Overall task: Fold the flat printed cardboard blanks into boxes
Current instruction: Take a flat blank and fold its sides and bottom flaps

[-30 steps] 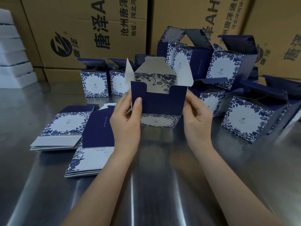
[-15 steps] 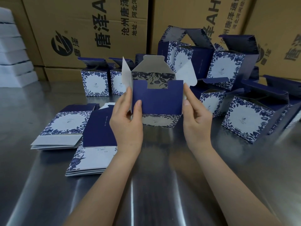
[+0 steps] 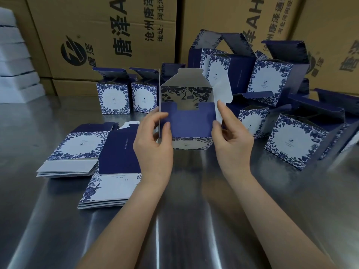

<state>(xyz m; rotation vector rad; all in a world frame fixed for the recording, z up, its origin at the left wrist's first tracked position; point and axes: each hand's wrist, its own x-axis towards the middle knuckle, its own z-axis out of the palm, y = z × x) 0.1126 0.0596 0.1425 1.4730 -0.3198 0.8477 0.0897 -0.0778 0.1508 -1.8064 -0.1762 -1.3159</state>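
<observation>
a half-formed navy and white floral cardboard box (image 3: 191,125) stands on the steel table (image 3: 174,220) between both hands, open end up. the left hand (image 3: 153,144) pinches its left side flap (image 3: 159,94) (upright, edge-on). the right hand (image 3: 231,140) pinches the white right side flap (image 3: 223,90), which leans inward and will probably fold first.

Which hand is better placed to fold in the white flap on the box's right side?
Probably the right hand: its index finger touches that white flap; the left hand grips the box at its left edge.
</observation>
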